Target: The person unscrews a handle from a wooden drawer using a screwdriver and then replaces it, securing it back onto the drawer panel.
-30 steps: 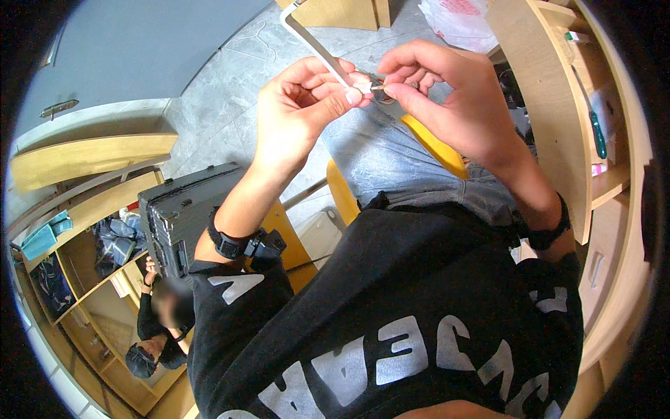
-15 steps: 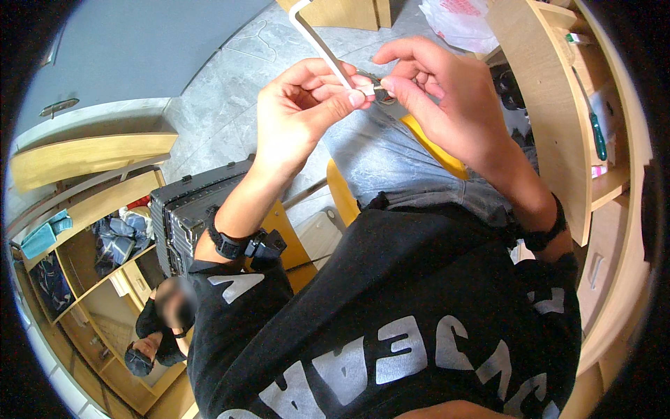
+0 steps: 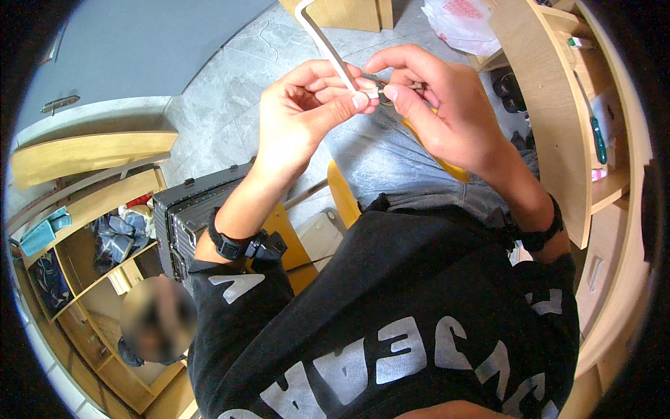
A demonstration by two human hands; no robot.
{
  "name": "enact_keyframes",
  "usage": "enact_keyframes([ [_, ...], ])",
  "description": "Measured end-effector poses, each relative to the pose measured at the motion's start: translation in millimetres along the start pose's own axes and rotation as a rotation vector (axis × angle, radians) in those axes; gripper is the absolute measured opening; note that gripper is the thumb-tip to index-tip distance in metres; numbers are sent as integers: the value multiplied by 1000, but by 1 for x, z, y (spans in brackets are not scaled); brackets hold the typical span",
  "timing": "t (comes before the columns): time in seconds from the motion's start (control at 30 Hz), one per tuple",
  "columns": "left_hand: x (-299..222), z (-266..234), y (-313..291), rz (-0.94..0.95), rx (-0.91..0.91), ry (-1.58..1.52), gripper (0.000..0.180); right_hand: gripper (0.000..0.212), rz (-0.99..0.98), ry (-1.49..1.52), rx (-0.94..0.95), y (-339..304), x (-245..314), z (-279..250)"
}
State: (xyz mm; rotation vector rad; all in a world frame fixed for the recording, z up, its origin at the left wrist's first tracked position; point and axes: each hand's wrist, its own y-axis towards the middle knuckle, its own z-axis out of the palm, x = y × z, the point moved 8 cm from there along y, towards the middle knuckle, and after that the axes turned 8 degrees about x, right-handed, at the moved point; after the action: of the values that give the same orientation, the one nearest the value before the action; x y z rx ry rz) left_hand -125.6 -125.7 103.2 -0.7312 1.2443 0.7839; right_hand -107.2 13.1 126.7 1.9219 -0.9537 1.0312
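My left hand [image 3: 296, 115] is closed on the lower end of a slim white bent rod [image 3: 326, 49], thumb and fingers pinching it. From there the rod rises up and left to a hooked bend at the top of the view. Right at its lower end, my right hand [image 3: 447, 112] pinches a small metal piece [image 3: 382, 90] between thumb and forefinger. Another thin bit [image 3: 419, 86] shows among the right fingers; it is too small to name. Both hands are raised above my lap, and their fingertips nearly meet.
A wooden shelf unit [image 3: 558, 126] with a green-handled screwdriver [image 3: 599, 140] stands at the right. To the left are a black suitcase [image 3: 202, 192] and an open wooden cabinet [image 3: 91, 300]. A plastic bag [image 3: 460, 24] lies at the far right. A blurred person appears at lower left.
The right hand has shifted slightly down, and a thin bit now shows between its fingers. The left hand and white rod have barely moved. The person at lower left has changed posture.
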Motion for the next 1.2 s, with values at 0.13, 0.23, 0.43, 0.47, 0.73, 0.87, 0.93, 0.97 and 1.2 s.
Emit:
enact_keyframes([
  [0.13, 0, -1, 0, -6, 6, 1, 26, 24, 51, -12, 36, 3, 0, -1],
  [0.23, 1, 0, -2, -12, 17, 12, 26, 24, 120, 40, 52, 3, -1, -1],
  [0.43, 2, 2, -1, -15, 24, 10, 25, 29, -38, 106, -57, -1, 1, -4],
  [0.47, 2, 1, 0, -12, 23, 15, 25, 30, -49, 90, -47, -1, 2, -5],
  [0.73, 1, 3, -2, -27, 24, 16, 25, 32, 13, 4, 70, 0, 4, -2],
  [0.87, 1, 4, -2, -34, 38, 18, 25, 31, 76, 88, 55, -1, -3, 0],
  [0.93, 2, 4, -1, -27, 43, 20, 25, 31, -6, 98, -20, -2, -1, -1],
  [0.97, 3, 3, 0, -20, 45, 20, 25, 30, -55, 103, -73, -3, 1, -3],
  [1.2, 3, 4, -2, -35, 38, 5, 24, 33, 47, -8, 106, -2, -1, 2],
])
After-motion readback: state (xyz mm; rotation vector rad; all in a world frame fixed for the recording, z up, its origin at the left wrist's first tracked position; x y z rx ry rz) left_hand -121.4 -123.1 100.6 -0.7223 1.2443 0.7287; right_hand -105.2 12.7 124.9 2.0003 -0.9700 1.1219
